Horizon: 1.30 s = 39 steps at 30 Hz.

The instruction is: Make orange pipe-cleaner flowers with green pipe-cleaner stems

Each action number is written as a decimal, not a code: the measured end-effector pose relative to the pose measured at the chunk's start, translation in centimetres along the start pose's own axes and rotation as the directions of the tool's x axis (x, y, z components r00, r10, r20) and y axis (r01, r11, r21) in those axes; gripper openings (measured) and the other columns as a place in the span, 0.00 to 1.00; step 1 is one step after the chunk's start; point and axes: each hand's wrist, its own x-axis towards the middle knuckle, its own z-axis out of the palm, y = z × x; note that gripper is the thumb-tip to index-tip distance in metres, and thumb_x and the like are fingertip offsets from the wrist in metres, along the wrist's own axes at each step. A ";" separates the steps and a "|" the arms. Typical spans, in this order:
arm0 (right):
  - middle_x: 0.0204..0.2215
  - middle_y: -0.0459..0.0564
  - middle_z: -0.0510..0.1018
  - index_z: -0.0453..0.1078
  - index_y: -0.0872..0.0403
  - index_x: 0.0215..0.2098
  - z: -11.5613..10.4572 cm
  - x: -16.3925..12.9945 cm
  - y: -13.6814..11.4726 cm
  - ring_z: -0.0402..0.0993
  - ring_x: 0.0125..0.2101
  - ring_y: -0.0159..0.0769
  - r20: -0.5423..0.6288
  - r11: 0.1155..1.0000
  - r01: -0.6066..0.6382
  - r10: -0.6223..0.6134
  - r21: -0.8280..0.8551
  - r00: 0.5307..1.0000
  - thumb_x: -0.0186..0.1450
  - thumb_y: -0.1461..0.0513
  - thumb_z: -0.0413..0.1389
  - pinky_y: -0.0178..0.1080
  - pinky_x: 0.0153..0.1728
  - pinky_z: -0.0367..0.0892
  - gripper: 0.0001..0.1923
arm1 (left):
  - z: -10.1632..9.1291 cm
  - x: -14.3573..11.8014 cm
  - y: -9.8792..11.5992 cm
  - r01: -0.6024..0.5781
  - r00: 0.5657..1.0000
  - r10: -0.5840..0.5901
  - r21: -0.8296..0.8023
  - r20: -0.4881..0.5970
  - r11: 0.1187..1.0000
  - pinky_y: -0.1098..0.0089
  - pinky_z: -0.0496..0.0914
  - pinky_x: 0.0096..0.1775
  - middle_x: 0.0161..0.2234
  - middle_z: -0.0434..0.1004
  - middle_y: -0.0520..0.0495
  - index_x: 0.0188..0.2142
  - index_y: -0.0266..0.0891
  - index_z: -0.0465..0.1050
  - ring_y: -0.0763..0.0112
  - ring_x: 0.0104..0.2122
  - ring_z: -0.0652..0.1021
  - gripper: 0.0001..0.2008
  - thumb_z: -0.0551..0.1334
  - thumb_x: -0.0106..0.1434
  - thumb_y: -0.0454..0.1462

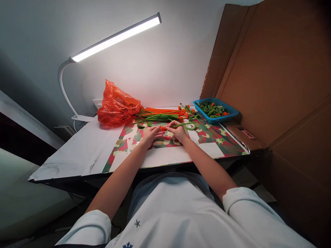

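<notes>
Here both hands, left point(151, 136) and right point(178, 132), grip an orange-tipped stem point(176, 126) (green), lying crosswise, tip leftward.

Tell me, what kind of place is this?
Probably a small craft worktable. A desk lamp lights a camouflage-patterned mat, orange and green stems lie piled by a blue basket of small pieces, and both hands, left hand and right hand, hold a small orange piece.
</notes>
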 end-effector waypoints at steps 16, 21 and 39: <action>0.51 0.49 0.74 0.72 0.47 0.44 -0.3 -0.6 -0.5 0.60 0.58 0.47 0.104 0.752 0.284 -0.278 -0.595 0.955 0.57 0.61 0.60 0.49 0.59 0.51 0.15 | 0.0 -0.4 -0.5 -0.125 0.991 0.121 0.068 0.056 0.990 0.70 0.73 0.37 0.38 0.78 0.46 0.39 0.36 0.73 0.67 0.37 0.78 0.26 0.76 0.43 0.44; 0.48 0.51 0.75 0.76 0.49 0.41 -0.3 -0.7 -0.6 0.60 0.54 0.50 0.177 0.597 0.304 -0.263 -0.743 0.948 0.59 0.60 0.58 0.50 0.57 0.50 0.11 | 0.1 -0.1 -0.8 -0.188 0.979 0.178 0.107 0.095 0.976 0.67 0.72 0.39 0.38 0.78 0.46 0.40 0.36 0.73 0.66 0.38 0.78 0.26 0.75 0.44 0.45; 0.38 0.52 0.81 0.78 0.50 0.35 -0.8 -0.5 0.3 0.66 0.45 0.47 0.291 0.338 0.365 -0.250 -0.867 0.923 0.64 0.58 0.59 0.51 0.51 0.48 0.06 | -0.2 -0.3 -1.1 -0.335 0.932 0.351 0.583 0.089 0.740 0.71 0.63 0.28 0.21 0.74 0.53 0.39 0.40 0.81 0.71 0.22 0.69 0.15 0.69 0.50 0.38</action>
